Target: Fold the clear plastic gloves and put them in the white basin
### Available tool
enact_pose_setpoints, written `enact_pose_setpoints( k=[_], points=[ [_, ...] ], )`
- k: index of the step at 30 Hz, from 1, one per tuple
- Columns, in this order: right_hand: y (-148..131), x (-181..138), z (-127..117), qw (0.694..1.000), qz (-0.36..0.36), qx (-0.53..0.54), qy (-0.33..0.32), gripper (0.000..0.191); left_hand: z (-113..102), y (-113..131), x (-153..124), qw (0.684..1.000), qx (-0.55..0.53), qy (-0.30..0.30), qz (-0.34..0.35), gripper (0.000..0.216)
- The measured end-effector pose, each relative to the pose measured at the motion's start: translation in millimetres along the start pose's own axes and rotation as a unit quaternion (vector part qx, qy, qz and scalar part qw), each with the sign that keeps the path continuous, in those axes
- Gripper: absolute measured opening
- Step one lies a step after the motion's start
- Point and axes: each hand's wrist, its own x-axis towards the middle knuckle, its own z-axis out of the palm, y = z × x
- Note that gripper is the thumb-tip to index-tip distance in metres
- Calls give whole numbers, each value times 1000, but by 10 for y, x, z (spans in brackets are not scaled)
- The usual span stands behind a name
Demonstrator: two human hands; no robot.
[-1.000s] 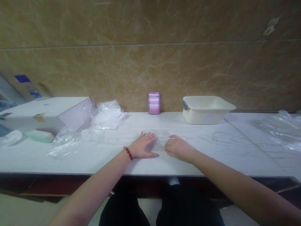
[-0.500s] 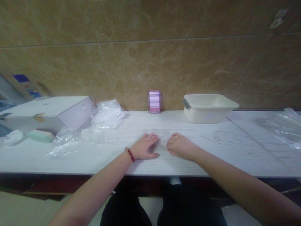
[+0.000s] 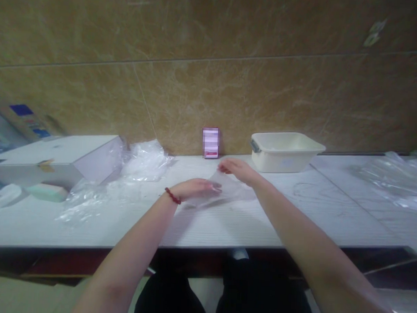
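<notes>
- The table (image 3: 90,225) runs along the wall (image 3: 212,60).
- The box (image 3: 58,158) sits at the table's left end; a pile of plastic bags (image 3: 145,159) lies just right of it.
- The small packet (image 3: 210,142) stands upright against the wall, mid-table.
- The tub (image 3: 285,151) stands right of the packet, near the wall.
- The clear bag (image 3: 224,189) is before the packet, between left hand (image 3: 193,189) and right hand (image 3: 236,169).
- More plastic sheets (image 3: 392,179) lie at the far right.

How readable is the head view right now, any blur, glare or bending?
Head view: soft and slightly blurred throughout; the clear plastic bag between the left hand and right hand barely stands out against the white table; table edge bows from lens distortion; the small pink box is pixelated.
</notes>
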Motion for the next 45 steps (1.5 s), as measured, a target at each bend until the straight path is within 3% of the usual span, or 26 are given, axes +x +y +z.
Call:
enact_pose_setpoints(
  k=[3, 5, 7, 10, 14, 18, 25, 34, 39, 45],
  points=[
    [146, 82, 9, 959, 126, 249, 50, 49, -116, -14, 71, 968, -245, 50, -1, 30],
    [231, 44, 30, 919, 177, 352, 0, 57, -169, -98, 111, 934, -344, 92, -9, 28],
    [278, -29, 62, 893, 209, 392, -66, 58, -211, -203, 133, 908, -400, 121, -17, 29],
    [289, -120, 130, 904, 202, 364, -102, 39, -257, -335, 131, 884, -442, 153, -21, 30],
    [331, -139, 242, 937, 188, 280, -90, 32, -261, -409, 93, 878, -447, 169, -19, 28],
    [436, -106, 308, 948, 193, 250, -39, 19, -224, -430, 53, 908, -389, 159, -2, 30],
    [466, -98, 311, 949, 214, 233, -10, 12, -247, -539, 65, 930, -329, 164, 3, 33],
    [513, -115, 335, 948, 197, 251, -10, 16, -245, -509, 18, 926, -353, 133, 9, 49],
    [561, -108, 326, 949, 164, 268, -11, 18, -249, -485, -17, 927, -356, 117, 11, 45],
    [597, -69, 344, 945, 157, 285, 35, 13, -258, -552, 10, 927, -342, 151, -5, 31]
  ],
)
